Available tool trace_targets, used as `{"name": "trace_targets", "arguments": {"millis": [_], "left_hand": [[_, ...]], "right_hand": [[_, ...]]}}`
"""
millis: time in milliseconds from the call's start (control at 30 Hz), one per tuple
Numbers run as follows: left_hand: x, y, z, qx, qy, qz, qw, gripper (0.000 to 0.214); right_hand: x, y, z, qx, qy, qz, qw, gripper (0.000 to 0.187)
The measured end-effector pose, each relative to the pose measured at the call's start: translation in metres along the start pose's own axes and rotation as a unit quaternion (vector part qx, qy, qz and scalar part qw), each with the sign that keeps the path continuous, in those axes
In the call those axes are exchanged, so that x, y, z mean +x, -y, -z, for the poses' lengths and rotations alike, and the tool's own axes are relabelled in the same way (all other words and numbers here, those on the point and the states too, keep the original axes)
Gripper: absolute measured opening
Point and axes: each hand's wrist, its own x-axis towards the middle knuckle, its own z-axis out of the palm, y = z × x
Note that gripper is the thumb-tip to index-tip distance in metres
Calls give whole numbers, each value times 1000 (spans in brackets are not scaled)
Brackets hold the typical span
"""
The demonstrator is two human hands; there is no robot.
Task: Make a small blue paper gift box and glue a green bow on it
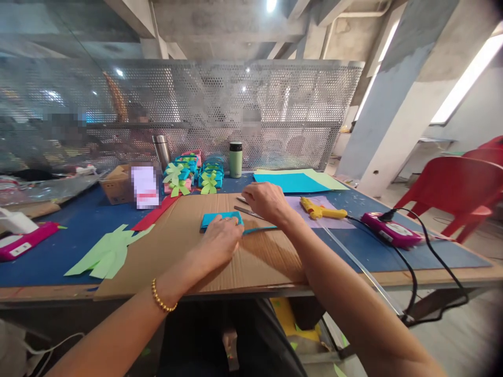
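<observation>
My left hand (pixel 220 240) presses down on a blue foam piece (pixel 214 218) lying on a brown cardboard sheet (pixel 165 251), fingers curled over its near edge. My right hand (pixel 265 201) hovers palm down just behind it, over a pair of metal scissors (pixel 242 210) on the cardboard; whether its fingers grip them is hidden. A thin blue strip (pixel 261 229) runs from the foam piece toward my right wrist.
A yellow glue gun (pixel 320 209) lies on lilac paper at right, beside a pink power strip (pixel 391 231) with black cables. Green paper cutouts (pixel 106 254) lie left. Finished blue and green paper boxes (pixel 194 175), two flasks and coloured sheets (pixel 293 182) stand behind. Red chairs (pixel 459 191) at right.
</observation>
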Motion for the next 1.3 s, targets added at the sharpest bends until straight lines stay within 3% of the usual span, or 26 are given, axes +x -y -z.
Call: {"name": "trace_targets", "arguments": {"millis": [167, 400, 600, 733, 833, 933, 1033, 1167, 1300], "left_hand": [[-6, 2, -4, -6, -24, 15, 1000, 21], [-9, 12, -13, -53, -137, 71, 987, 18], [-11, 24, -4, -149, -238, 170, 945, 15], [-15, 32, 5, -256, -336, 218, 880, 14], [-18, 35, 10, -434, -369, 232, 788, 16], [-17, 34, 16, -639, -326, 223, 660, 23], [-16, 29, 21, -747, -255, 220, 573, 26], [-15, 25, 22, -791, -195, 233, 531, 26], [-16, 24, 17, -803, -158, 217, 533, 26]], "right_hand": [[-13, -14, -27, 52, -50, -18, 997, 31], [-18, 0, -19, 165, -155, 31, 973, 30], [-29, 13, -9, 247, -242, 52, 937, 28], [-33, 21, -2, 285, -256, 48, 923, 26], [-32, 25, 3, 313, -260, 32, 913, 26], [-30, 27, 9, 362, -241, 23, 900, 22], [-30, 27, 13, 408, -214, 36, 887, 15], [-29, 25, 7, 433, -182, 59, 881, 9], [-26, 23, -4, 504, -127, 42, 853, 20]]}}
